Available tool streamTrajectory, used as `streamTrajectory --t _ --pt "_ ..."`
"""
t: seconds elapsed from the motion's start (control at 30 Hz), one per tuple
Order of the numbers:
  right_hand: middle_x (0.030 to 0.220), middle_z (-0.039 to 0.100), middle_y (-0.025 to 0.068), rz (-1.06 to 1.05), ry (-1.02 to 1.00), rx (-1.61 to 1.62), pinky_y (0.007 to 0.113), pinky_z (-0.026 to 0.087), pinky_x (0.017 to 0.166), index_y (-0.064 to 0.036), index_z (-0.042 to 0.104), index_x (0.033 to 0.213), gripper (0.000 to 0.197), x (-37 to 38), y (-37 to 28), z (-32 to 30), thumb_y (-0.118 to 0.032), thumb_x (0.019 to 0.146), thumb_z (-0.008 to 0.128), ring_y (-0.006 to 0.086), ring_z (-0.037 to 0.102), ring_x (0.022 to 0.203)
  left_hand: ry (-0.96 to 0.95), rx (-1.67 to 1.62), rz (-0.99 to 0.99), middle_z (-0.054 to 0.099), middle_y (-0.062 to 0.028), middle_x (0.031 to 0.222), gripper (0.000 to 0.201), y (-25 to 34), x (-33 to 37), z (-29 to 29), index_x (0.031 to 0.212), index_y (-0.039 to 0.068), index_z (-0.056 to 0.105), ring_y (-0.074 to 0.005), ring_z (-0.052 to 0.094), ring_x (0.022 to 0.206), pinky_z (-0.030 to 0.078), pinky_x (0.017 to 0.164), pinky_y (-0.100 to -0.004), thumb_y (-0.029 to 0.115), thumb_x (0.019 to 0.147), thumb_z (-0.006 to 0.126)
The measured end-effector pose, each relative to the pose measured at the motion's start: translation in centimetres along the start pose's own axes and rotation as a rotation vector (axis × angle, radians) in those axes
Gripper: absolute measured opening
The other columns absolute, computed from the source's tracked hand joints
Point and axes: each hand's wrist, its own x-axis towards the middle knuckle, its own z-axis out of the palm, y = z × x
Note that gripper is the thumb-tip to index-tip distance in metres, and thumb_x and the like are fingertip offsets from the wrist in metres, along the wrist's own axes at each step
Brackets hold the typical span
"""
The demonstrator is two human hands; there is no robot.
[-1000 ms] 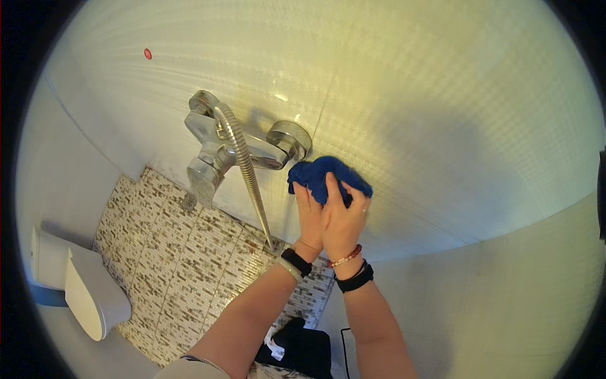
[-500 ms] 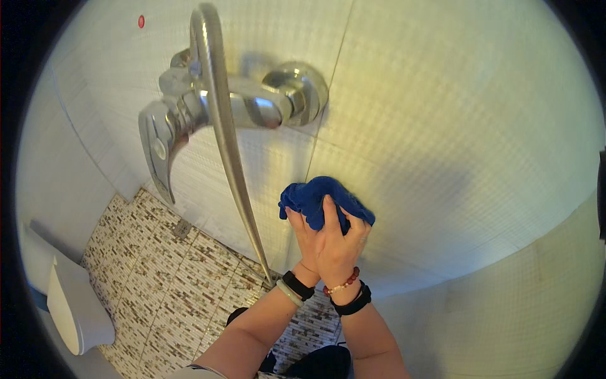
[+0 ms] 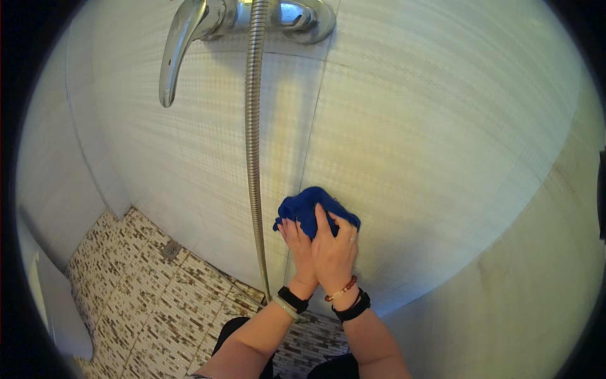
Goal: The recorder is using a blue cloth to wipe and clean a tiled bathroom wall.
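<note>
A crumpled blue cloth (image 3: 309,205) is pressed against the pale tiled wall (image 3: 416,145). My left hand (image 3: 298,252) grips its lower left side, a black band and a pale bangle on the wrist. Close against it, my right hand (image 3: 334,249) has its fingers curled over the right part of the cloth; that wrist wears a beaded bracelet and a black band. Left of the hands hangs a metal shower hose (image 3: 254,139), apart from the cloth. The palms and parts of the fingers are hidden.
A chrome mixer tap (image 3: 221,19) with a long lever juts from the wall above. Patterned mosaic tiles cover the floor (image 3: 145,303), which has a small drain (image 3: 171,249). At the lower left stands a white rounded fixture (image 3: 60,316). Another wall meets this one at the right.
The tap has shifted up in the view and is partly cut off as the view tilts down. My hands and the cloth sit lower on the wall, still together.
</note>
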Motion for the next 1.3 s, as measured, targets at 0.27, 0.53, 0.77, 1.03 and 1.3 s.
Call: streamTrajectory --t 0.27,0.53,0.77,1.03,1.3 --pt "0.118 0.044 0.0195 0.023 -0.119 0.059 0.043 0.040 0.090 -0.0045 0.044 0.132 0.053 -2.6 1.7 -1.6 -0.014 0.082 0.061 0.0349 0.046 0.103 -0.131 -0.279 0.019 0.010 -0.0285 0.146 0.064 1.4 -0.4 -2.1 0.140 -0.006 0.015 -0.0498 0.009 0.134 0.007 0.106 -0.0631 0.020 0.091 0.048" --pt "0.128 0.040 0.0179 -0.129 0.298 -0.200 0.046 0.030 0.098 -0.0031 0.048 0.126 0.048 9.3 1.5 -7.3 -0.011 0.081 0.060 0.0336 0.039 0.117 0.099 -0.164 0.352 0.021 -0.0220 0.146 0.058 9.2 14.8 -3.2 0.136 -0.004 0.031 -0.0481 0.012 0.134 0.009 0.105 -0.0639 0.010 0.084 0.052" --pt "0.140 0.036 0.0147 -0.239 0.430 -0.401 0.049 0.026 0.099 -0.0112 0.038 0.137 0.060 17.2 2.0 -9.9 -0.011 0.080 0.058 0.0287 0.033 0.131 0.176 -0.042 0.491 0.023 -0.0158 0.147 0.055 14.4 23.3 -4.8 0.140 0.010 0.034 -0.0414 0.013 0.137 0.007 0.107 -0.0608 0.013 0.086 0.047" --pt "0.138 0.038 0.0138 -0.238 0.384 -0.349 0.045 0.033 0.091 -0.0125 0.042 0.134 0.062 15.1 2.8 -9.4 -0.016 0.075 0.063 0.0287 0.036 0.127 0.120 -0.153 0.461 0.024 -0.0110 0.148 0.059 13.3 21.0 -4.0 0.138 0.017 0.039 -0.0399 0.013 0.137 0.008 0.106 -0.0627 0.013 0.081 0.053" --pt "0.139 0.037 0.0136 -0.108 0.265 -0.312 0.043 0.033 0.090 -0.0124 0.042 0.134 0.061 9.5 3.7 -7.4 -0.017 0.076 0.061 0.0282 0.035 0.128 0.063 -0.120 0.455 0.022 -0.0117 0.148 0.052 10.7 15.8 -2.7 0.135 0.016 0.043 -0.0427 0.012 0.137 0.008 0.104 -0.0652 0.016 0.085 0.055"
